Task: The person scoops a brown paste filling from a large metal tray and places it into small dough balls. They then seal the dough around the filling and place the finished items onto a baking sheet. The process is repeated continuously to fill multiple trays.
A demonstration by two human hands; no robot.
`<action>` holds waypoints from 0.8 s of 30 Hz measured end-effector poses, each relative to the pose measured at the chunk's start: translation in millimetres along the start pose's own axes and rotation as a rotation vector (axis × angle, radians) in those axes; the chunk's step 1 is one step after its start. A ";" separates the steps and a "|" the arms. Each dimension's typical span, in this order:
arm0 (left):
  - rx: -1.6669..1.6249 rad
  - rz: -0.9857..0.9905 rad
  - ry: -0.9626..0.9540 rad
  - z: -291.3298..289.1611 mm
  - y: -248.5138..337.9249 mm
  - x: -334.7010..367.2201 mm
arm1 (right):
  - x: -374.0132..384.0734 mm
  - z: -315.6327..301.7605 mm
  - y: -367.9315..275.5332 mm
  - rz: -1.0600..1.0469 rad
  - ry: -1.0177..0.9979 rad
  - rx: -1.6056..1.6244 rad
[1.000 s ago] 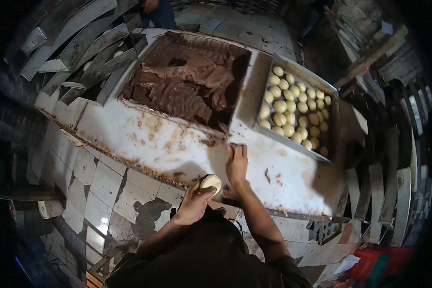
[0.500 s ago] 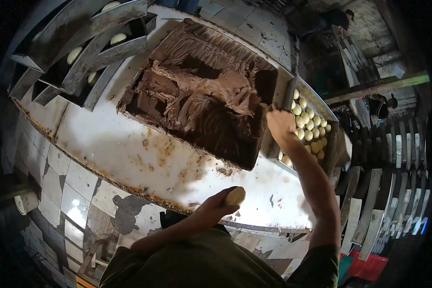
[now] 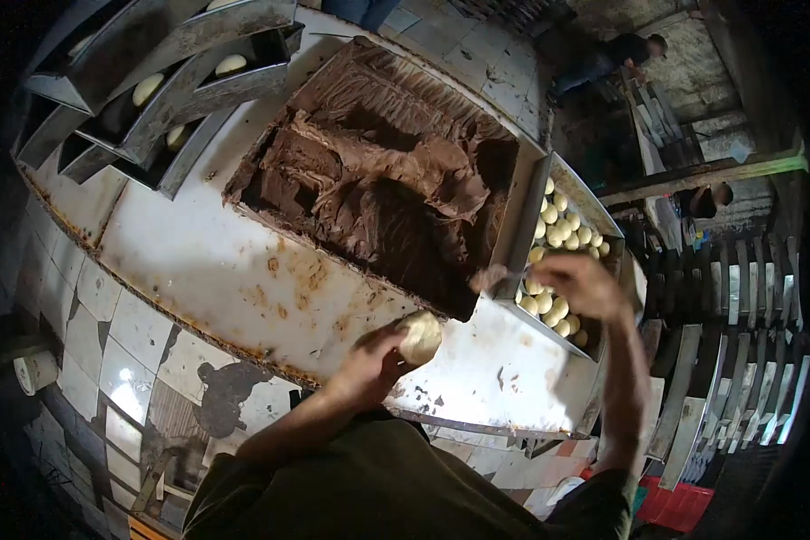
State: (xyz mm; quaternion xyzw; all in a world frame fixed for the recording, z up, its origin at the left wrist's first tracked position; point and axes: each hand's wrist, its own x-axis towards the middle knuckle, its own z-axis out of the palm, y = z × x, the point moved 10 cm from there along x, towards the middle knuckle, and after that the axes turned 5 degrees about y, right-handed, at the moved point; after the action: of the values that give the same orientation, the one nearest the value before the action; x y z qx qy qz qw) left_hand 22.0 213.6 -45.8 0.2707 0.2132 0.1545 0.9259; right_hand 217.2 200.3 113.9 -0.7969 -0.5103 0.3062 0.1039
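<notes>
Hands: here we are, both of them busy over the near side of the counter point(image 3: 189, 234), the left hand point(image 3: 369, 367) lower and nearer the body, the right hand point(image 3: 585, 286) out over the pale dough balls.
Left grip: fingers and thumb are wrapped round a dough piece point(image 3: 420, 338), pale and rounded, its broad face showing.
Right grip: curled about a slim spreading tool point(image 3: 493, 276), and it's a blurry one, the brown-smeared tip pointing left, just off the near corner of the paste tray.
Dough piece: up in the left hand, above the counter, close to that same corner and well apart from the tool.
Brown paste: there it sits, a great mass of brown paste point(image 3: 396, 166) in the wide paste tray point(image 3: 342, 256), ridged and heaped toward the middle, scooped dark and low near the front.
Dough balls: a crowd of dough balls point(image 3: 567, 236) in the metal tray point(image 3: 526, 220), just right of the paste, partly behind the right hand and forearm.
Counter top: white, stained rusty brown, crumbs scattered near its front edge.
Upper left: long metal moulds point(image 3: 157, 135) stacked crosswise, pale dough lumps point(image 3: 148, 88) resting inside.
Right flank: more moulds in tall rows, a red container point(image 3: 679, 506) below them.
Floor: cracked pale tiles point(image 3: 139, 328), and a whitish bucket point(image 3: 36, 372) far left.
Background: one person point(image 3: 616, 58) at upper right, another lower down beyond a wooden beam point(image 3: 702, 171).
</notes>
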 end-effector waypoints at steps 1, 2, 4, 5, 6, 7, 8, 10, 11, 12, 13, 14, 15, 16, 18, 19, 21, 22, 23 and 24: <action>-0.098 -0.081 -0.005 6.5 4.0 0.7 | -15.8 7.2 -8.9 -0.213 0.121 0.248; -0.199 -0.177 -0.013 15.8 7.6 0.2 | -32.1 22.3 -5.7 -0.232 0.192 0.299; -0.345 -0.236 -0.035 34.4 19.9 -1.0 | -50.3 41.5 -39.0 -0.462 0.341 0.039; -0.428 -0.171 -0.017 39.2 27.2 -1.7 | -55.6 51.3 -44.7 -0.511 0.461 0.001; -0.440 -0.194 -0.008 45.3 29.4 -6.5 | -65.9 62.9 -43.5 -0.633 0.608 -0.066; -0.455 -0.214 0.002 50.0 34.3 -14.3 | -73.5 72.7 -31.2 -0.652 0.726 -0.025; -0.468 -0.222 0.016 55.7 40.1 -23.7 | -81.9 81.1 -18.5 -0.679 0.842 0.022; -0.470 -0.208 0.081 51.8 37.5 -37.8 | -87.1 104.3 15.2 -0.662 0.913 0.160; -0.474 -0.183 0.106 40.1 32.4 -43.7 | -83.9 113.0 25.7 -0.616 0.870 0.207; -0.485 -0.128 0.084 41.7 31.2 -49.0 | -85.6 124.4 39.6 -0.556 0.875 0.211; -0.495 -0.085 0.058 46.3 31.0 -52.7 | -89.1 133.5 59.1 -0.440 0.901 0.246; -0.431 -0.057 0.044 48.6 23.9 -58.6 | -92.6 146.1 78.5 -0.332 0.917 0.283; -0.367 -0.031 0.032 47.1 12.8 -64.6 | -91.1 165.3 105.8 -0.158 0.884 0.363; -0.303 -0.019 0.027 45.3 -0.3 -68.9 | -93.9 172.9 113.5 -0.075 0.882 0.435; -0.258 -0.116 0.017 42.4 -40.0 -72.9 | -99.1 185.7 122.6 0.093 0.872 0.560; -0.314 -0.097 0.020 43.2 -53.5 -69.4 | -110.0 174.4 106.3 -0.112 1.043 0.352; -0.362 -0.107 0.086 45.6 -80.2 -66.2 | -124.9 162.6 87.5 -0.145 1.100 0.246; -0.380 -0.087 0.097 52.9 -85.9 -66.2 | -136.6 151.0 74.4 -0.149 1.130 0.186; -0.376 -0.123 0.092 57.3 -97.9 -66.3 | -131.0 143.2 69.4 -0.140 0.961 0.470; -0.368 -0.161 0.088 60.3 -108.7 -67.2 | -113.3 169.8 83.3 0.014 0.652 0.837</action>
State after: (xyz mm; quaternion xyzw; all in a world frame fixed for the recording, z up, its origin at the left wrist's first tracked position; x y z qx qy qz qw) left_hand 11.5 72.7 -40.6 0.0720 0.2426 0.1282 0.9589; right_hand 145.8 37.8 -16.9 -0.7444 -0.2803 0.2209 0.5644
